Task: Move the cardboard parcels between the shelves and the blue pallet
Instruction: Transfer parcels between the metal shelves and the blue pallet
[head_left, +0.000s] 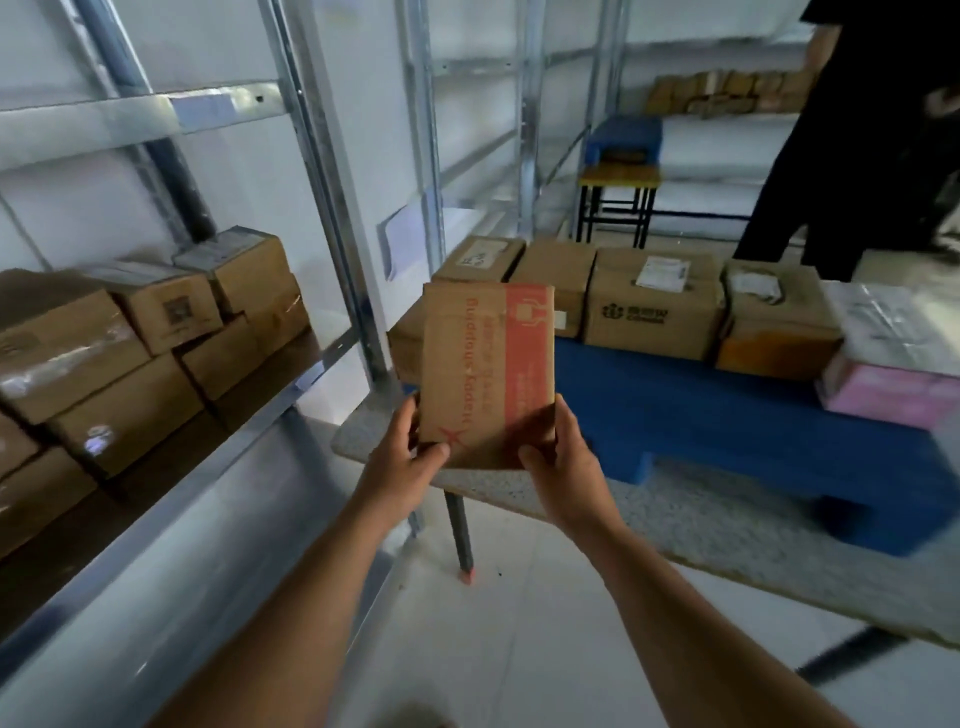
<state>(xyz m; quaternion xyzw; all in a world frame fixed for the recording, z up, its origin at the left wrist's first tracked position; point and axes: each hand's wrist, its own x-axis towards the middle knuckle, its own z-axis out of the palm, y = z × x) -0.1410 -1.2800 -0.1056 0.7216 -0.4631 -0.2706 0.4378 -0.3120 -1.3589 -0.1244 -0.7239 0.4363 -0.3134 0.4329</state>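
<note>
I hold a brown cardboard parcel (483, 364) with a red printed band, raised in front of me at the middle of the view. My left hand (402, 449) grips its lower left corner and my right hand (563, 457) grips its lower right corner. Behind it lies the blue pallet (727, 410) on a speckled table, with a row of cardboard parcels (649, 301) along its far edge. On the left, a metal shelf (171, 499) carries several stacked parcels (156, 332).
A pink and white packet (888, 374) lies at the pallet's right end. A person in black (872, 156) stands at the back right. A stool (618, 202) with a blue box stands by the far shelves, which hold more parcels (727, 91). Shelf uprights (332, 208) rise just left of the table.
</note>
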